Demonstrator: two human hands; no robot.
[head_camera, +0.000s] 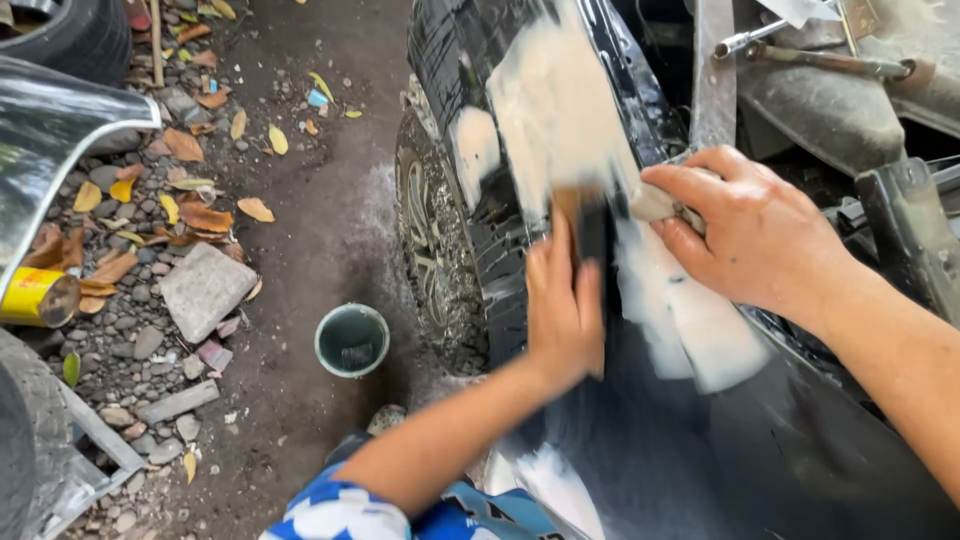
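Observation:
A black car fender (640, 430) fills the right half, with cream filler patches (560, 100) spread over its curve. My left hand (563, 305) lies flat on the wet fender, its fingertips pressing a small dark sanding block (592, 225) against the edge of the filler. My right hand (750, 235) is just to the right of it, closed on a pale wet sponge (652, 200) that touches the same patch. The two hands are almost touching. A blue and white sleeve or knee (345, 512) shows at the bottom.
The car's muddy wheel (430, 240) sits under the fender. A green bucket (352, 340) stands on the dirt beside it. A flat stone (205, 288), a yellow can (35, 297), dry leaves, gravel, a tyre (70, 35) and a shiny panel (40, 130) are to the left.

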